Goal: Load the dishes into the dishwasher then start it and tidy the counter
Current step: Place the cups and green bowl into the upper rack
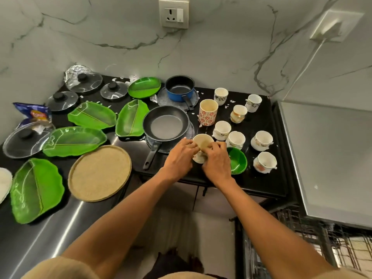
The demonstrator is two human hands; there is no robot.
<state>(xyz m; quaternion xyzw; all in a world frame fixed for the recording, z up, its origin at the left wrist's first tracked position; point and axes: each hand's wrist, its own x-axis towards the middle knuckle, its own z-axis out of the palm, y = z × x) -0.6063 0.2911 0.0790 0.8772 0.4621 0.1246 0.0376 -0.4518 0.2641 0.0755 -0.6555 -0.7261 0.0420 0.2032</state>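
Both my hands hold one cream mug (203, 142) with a red pattern at the front of the black counter (259, 184). My left hand (179, 158) grips its left side and my right hand (218, 161) grips its right side, fingers curled over the rim. Several white cups (222, 130) stand to the right of it, and a tall floral mug (208, 112) stands behind. A small green bowl (238, 161) sits just right of my right hand. A black frying pan (166, 125) lies to the left of the mug.
Several green leaf-shaped plates (75, 140), a round tan tray (100, 173), glass lids (26, 141) and a blue saucepan (180, 88) cover the counter's left and back. An open dishwasher rack (314, 234) shows at lower right, under a grey appliance top (332, 158).
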